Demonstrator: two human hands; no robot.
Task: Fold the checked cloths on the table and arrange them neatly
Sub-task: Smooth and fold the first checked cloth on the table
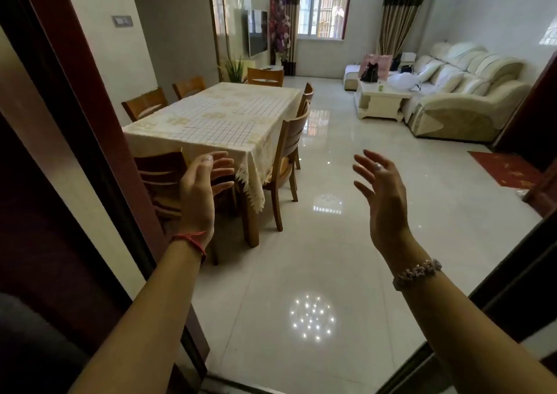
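From the head camera, both bare arms reach forward through a dark-framed doorway. The left hand (200,182), with a red string bracelet (190,240) at the wrist, is spread and holds nothing; it shows in front of a brown wooden slatted chair (159,179), well short of the table. The right hand (381,188), with a pale beaded bracelet (417,273) on its wrist, is likewise spread with fingers apart — empty, raised over the glossy pale tiled floor (301,273).

The white checked cloths (238,116) lie flat and unfolded on the rectangular dining table covered by a cream lace-edged tablecloth (256,164) — one nearer, one farther, just beside each other. Wooden chairs stand around the table. A cream sofa (461,98) and a cream coffee table (382,98) stand well apart at the right.
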